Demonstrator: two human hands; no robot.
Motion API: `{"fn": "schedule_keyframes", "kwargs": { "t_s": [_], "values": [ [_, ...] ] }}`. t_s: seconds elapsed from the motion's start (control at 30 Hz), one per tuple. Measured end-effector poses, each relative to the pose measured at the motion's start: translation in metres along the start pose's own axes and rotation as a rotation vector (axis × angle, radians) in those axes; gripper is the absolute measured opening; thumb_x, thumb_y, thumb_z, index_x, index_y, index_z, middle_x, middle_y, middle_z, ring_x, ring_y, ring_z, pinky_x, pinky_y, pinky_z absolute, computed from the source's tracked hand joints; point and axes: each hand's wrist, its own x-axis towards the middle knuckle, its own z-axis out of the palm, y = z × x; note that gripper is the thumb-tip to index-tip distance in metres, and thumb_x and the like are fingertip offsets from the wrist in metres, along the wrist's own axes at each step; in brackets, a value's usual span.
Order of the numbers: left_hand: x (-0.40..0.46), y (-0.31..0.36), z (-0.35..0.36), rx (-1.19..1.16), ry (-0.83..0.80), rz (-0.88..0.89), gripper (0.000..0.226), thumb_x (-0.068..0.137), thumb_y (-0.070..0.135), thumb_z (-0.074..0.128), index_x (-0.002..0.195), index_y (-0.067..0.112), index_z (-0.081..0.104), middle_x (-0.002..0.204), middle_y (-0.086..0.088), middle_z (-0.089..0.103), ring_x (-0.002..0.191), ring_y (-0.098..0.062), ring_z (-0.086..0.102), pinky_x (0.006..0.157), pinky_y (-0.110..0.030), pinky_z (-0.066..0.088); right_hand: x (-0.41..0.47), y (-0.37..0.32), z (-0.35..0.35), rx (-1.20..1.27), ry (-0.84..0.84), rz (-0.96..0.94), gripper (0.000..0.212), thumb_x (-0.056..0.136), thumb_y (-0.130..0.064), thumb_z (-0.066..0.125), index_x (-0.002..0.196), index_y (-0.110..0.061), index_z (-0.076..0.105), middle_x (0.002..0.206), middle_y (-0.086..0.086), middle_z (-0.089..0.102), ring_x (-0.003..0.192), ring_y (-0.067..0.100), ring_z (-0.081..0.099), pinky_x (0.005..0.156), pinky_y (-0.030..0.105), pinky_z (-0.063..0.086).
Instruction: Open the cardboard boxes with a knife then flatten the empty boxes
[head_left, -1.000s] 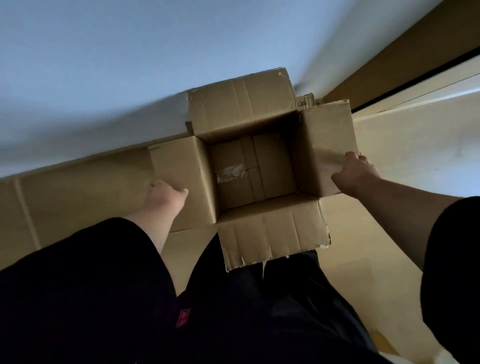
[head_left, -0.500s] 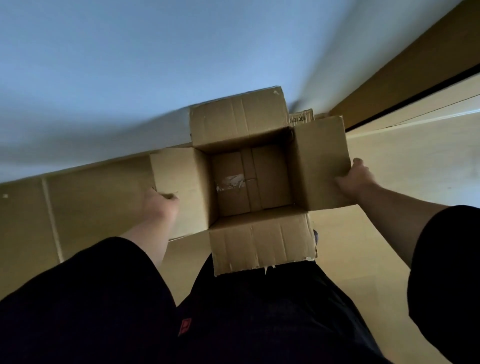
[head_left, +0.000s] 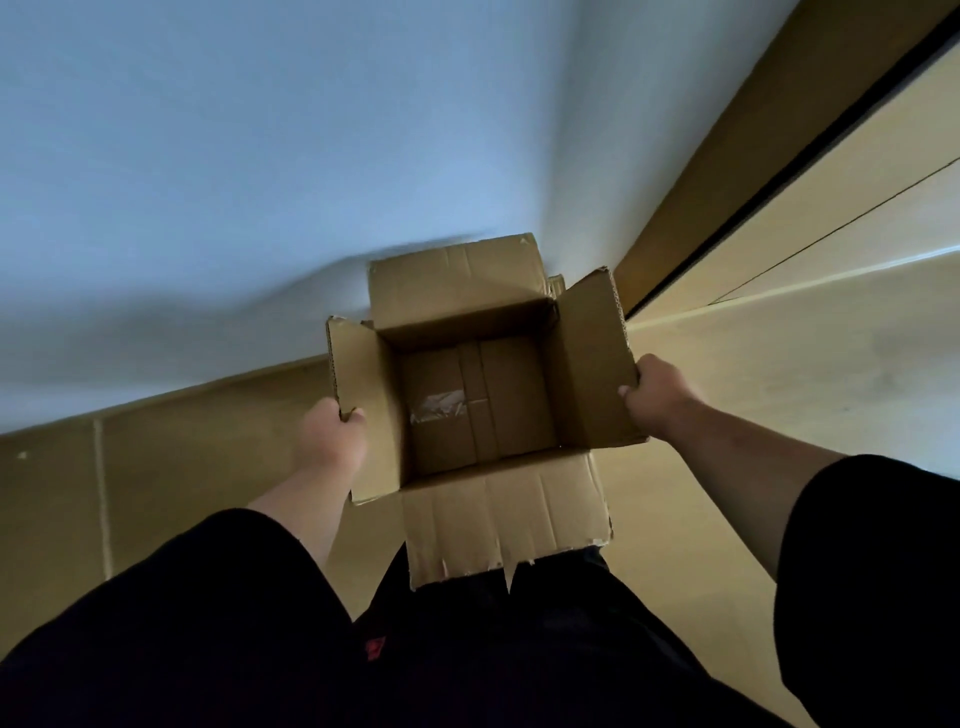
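Note:
An open brown cardboard box (head_left: 511, 291) hangs in front of me, its four top flaps spread outward. It is empty, and the taped bottom seam with a torn scrap of clear tape shows inside. My left hand (head_left: 330, 434) grips the outer edge of the left flap. My right hand (head_left: 657, 397) grips the outer edge of the right flap. The near flap, with a ragged torn edge, hangs down toward my legs. No knife is in view.
A pale blue-white wall (head_left: 260, 156) stands right behind the box, with a tan baseboard strip (head_left: 171, 467) along its foot. Light wood floor (head_left: 779, 374) spreads to the right. A dark-edged door frame (head_left: 753, 182) runs diagonally at the upper right. My dark trousers fill the bottom.
Both side flaps have been pulled up from lying flat to a raised angle. My hands now close on their outer edges, and the box has moved to the right, farther from me.

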Motion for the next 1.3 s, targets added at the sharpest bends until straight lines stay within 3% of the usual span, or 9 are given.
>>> {"fn": "schedule_keyframes", "kwargs": {
  "t_s": [0.13, 0.27, 0.4, 0.57, 0.9, 1.0, 1.17, 1.3],
  "values": [
    [-0.036, 0.018, -0.001, -0.02, 0.023, 0.114, 0.028, 0.1, 0.032, 0.051, 0.081, 0.012, 0.05, 0.081, -0.009, 0.057, 0.072, -0.026, 0.055, 0.063, -0.04, 0.048, -0.027, 0.035, -0.024, 0.034, 0.037, -0.011, 0.012, 0.096, -0.023, 0.054, 0.101, -0.013, 0.049, 0.094, 0.009, 0.057, 0.086, 0.029, 0.055, 0.071, 0.034, 0.043],
    [-0.076, 0.052, 0.011, 0.026, -0.024, 0.268, 0.032, 0.1, 0.031, 0.051, 0.075, 0.013, 0.043, 0.074, -0.006, 0.05, 0.066, -0.02, 0.048, 0.055, -0.033, 0.036, -0.057, 0.093, -0.044, 0.048, 0.111, 0.05, 0.012, 0.097, -0.023, 0.053, 0.102, -0.013, 0.05, 0.093, 0.008, 0.058, 0.083, 0.028, 0.055, 0.068, 0.033, 0.042],
    [-0.116, 0.092, 0.041, 0.008, -0.129, 0.341, 0.031, 0.096, 0.038, 0.052, 0.076, 0.014, 0.049, 0.078, -0.007, 0.056, 0.075, -0.026, 0.056, 0.069, -0.036, 0.049, -0.079, 0.16, -0.06, 0.041, 0.193, 0.145, 0.016, 0.095, -0.023, 0.052, 0.105, -0.01, 0.053, 0.096, 0.011, 0.061, 0.088, 0.032, 0.058, 0.07, 0.034, 0.045],
    [-0.173, 0.141, 0.088, 0.009, -0.201, 0.485, 0.043, 0.1, 0.035, 0.048, 0.065, 0.014, 0.036, 0.067, -0.004, 0.043, 0.062, -0.021, 0.045, 0.053, -0.032, 0.029, -0.093, 0.235, -0.076, 0.011, 0.263, 0.268, 0.013, 0.094, -0.02, 0.054, 0.101, -0.009, 0.053, 0.086, 0.008, 0.058, 0.079, 0.029, 0.054, 0.066, 0.033, 0.044],
    [-0.189, 0.177, 0.198, 0.158, -0.349, 0.481, 0.043, 0.097, 0.039, 0.053, 0.064, 0.015, 0.038, 0.065, -0.005, 0.05, 0.056, -0.015, 0.043, 0.048, -0.029, 0.024, -0.061, 0.316, -0.068, -0.072, 0.293, 0.343, 0.016, 0.094, -0.018, 0.052, 0.104, -0.006, 0.051, 0.085, 0.009, 0.055, 0.076, 0.03, 0.051, 0.063, 0.034, 0.044],
    [-0.179, 0.181, 0.238, 0.188, -0.402, 0.449, 0.041, 0.097, 0.042, 0.052, 0.068, 0.013, 0.046, 0.076, -0.009, 0.063, 0.062, -0.019, 0.053, 0.05, -0.027, 0.032, -0.029, 0.334, -0.044, -0.071, 0.297, 0.353, 0.014, 0.092, -0.017, 0.052, 0.101, -0.006, 0.05, 0.092, 0.014, 0.059, 0.078, 0.032, 0.053, 0.064, 0.035, 0.046],
    [-0.152, 0.18, 0.32, 0.158, -0.48, 0.362, 0.045, 0.094, 0.043, 0.057, 0.064, 0.011, 0.045, 0.074, -0.011, 0.064, 0.076, -0.03, 0.066, 0.065, -0.035, 0.053, 0.041, 0.358, 0.001, -0.048, 0.31, 0.377, 0.013, 0.091, -0.015, 0.051, 0.102, -0.008, 0.049, 0.09, 0.013, 0.056, 0.08, 0.035, 0.056, 0.064, 0.037, 0.047],
    [-0.113, 0.172, 0.384, 0.109, -0.498, 0.272, 0.045, 0.089, 0.042, 0.063, 0.066, 0.007, 0.048, 0.081, -0.016, 0.067, 0.077, -0.032, 0.07, 0.075, -0.042, 0.058, 0.099, 0.375, 0.042, -0.016, 0.306, 0.403, 0.017, 0.091, -0.015, 0.052, 0.106, -0.008, 0.051, 0.097, 0.016, 0.057, 0.084, 0.037, 0.056, 0.068, 0.039, 0.049]
  ]
}}
